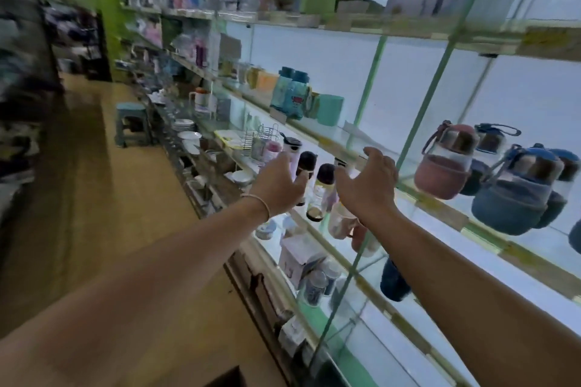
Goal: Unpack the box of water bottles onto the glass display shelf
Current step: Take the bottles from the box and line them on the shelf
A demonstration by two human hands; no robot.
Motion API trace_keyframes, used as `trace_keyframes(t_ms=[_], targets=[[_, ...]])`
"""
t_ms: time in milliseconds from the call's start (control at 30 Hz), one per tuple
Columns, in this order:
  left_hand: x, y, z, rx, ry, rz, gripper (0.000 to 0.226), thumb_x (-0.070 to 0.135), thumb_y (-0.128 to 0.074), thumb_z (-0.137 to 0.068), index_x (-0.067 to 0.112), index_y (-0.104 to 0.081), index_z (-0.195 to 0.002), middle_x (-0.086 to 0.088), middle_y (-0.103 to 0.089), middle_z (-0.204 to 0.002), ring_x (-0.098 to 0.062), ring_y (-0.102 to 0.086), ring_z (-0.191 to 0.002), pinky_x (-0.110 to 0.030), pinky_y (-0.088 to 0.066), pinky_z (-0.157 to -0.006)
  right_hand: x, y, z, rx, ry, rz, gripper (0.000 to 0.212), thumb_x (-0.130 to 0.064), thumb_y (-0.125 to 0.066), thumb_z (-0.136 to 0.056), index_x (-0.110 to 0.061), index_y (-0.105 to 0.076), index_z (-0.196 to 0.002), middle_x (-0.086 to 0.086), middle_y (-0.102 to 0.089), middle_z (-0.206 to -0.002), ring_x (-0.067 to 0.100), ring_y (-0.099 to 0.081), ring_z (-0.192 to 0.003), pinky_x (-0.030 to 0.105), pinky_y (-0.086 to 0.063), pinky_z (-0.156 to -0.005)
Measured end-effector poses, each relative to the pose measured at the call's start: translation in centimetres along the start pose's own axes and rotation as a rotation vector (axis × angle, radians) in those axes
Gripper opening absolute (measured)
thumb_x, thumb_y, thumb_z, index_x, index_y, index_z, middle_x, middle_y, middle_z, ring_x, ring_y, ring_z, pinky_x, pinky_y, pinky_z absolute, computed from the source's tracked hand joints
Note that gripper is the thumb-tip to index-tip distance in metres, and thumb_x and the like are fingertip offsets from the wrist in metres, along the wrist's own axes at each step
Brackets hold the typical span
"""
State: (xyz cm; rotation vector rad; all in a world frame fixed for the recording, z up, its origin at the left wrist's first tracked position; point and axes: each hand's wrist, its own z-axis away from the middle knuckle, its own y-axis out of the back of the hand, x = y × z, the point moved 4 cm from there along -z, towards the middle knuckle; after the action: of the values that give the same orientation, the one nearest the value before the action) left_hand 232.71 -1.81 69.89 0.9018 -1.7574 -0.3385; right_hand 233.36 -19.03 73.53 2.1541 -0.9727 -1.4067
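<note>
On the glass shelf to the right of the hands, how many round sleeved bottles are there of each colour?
Pink bottle: 1
Blue bottles: 3
Total: 4
Not counted: a blue shape cut off by the right edge.

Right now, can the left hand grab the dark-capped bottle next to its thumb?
Probably yes: the left hand is open beside the dark-capped bottle, with nothing between them.

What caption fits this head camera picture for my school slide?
A left hand and a right hand, both open, reach toward dark-capped bottles on the glass shelf.
</note>
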Motion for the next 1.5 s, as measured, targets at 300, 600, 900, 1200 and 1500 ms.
trace_keyframes(t_ms=[300, 600, 900, 1200, 1500], targets=[[-11.3, 5.3, 3.3, 0.081, 0.298, -0.073, 0.043, 0.036, -0.053, -0.097, 0.008, -0.049, -0.129, -0.008, -0.061, -0.098, -0.023, -0.059, -0.089, -0.032, -0.045, -0.069, -2.7, -11.7, 1.7, -0.270, 0.076, -0.021, 0.061, -0.037, -0.062, -0.090, -0.014, -0.040, -0.143, 0.012, -0.039, -0.142, 0.032, -0.036, -0.133, 0.039, -0.032, -0.103], [-23.3, 1.4, 10.1, 0.008, 0.744, -0.126, 0.054, 0.035, -0.054, -0.097, 0.007, -0.041, -0.141, -0.008, -0.058, -0.115, -0.026, -0.058, -0.104, -0.037, -0.047, -0.092, 1.3, -24.8, 5.0, -0.646, 0.062, -0.028, 0.062, -0.039, -0.060, -0.088, -0.016, -0.040, -0.142, 0.013, -0.040, -0.141, 0.034, -0.039, -0.132, 0.048, -0.039, -0.106], [-30.8, -7.7, 17.8, -0.078, 1.039, -0.124, 0.052, 0.039, -0.048, -0.090, 0.005, -0.045, -0.129, -0.017, -0.058, -0.120, -0.034, -0.056, -0.112, -0.042, -0.047, -0.095, 9.2, -36.0, 11.7, -1.047, 0.003, 0.051, 0.075, -0.044, -0.059, -0.077, -0.020, -0.038, -0.144, 0.011, -0.042, -0.139, 0.036, -0.052, -0.121, 0.055, -0.051, -0.095], [-38.0, -16.9, 25.9, -0.209, 1.182, -0.114, 0.048, 0.033, -0.050, -0.099, 0.010, -0.040, -0.140, -0.004, -0.062, -0.094, -0.018, -0.058, -0.081, -0.033, -0.048, -0.070, 19.3, -44.7, 19.9, -1.210, -0.061, 0.194, 0.068, -0.041, -0.062, -0.086, -0.014, -0.041, -0.145, 0.011, -0.044, -0.142, 0.031, -0.050, -0.126, 0.047, -0.049, -0.101], [-47.4, -31.7, 36.4, -0.491, 1.278, -0.054, 0.044, 0.035, -0.051, -0.098, 0.007, -0.042, -0.130, -0.015, -0.055, -0.110, -0.030, -0.057, -0.096, -0.037, -0.048, -0.074, 34.5, -52.5, 32.0, -1.349, -0.355, 0.260, 0.053, -0.034, -0.063, -0.089, -0.017, -0.047, -0.137, 0.011, -0.054, -0.129, 0.029, -0.059, -0.108, 0.047, -0.054, -0.092]])
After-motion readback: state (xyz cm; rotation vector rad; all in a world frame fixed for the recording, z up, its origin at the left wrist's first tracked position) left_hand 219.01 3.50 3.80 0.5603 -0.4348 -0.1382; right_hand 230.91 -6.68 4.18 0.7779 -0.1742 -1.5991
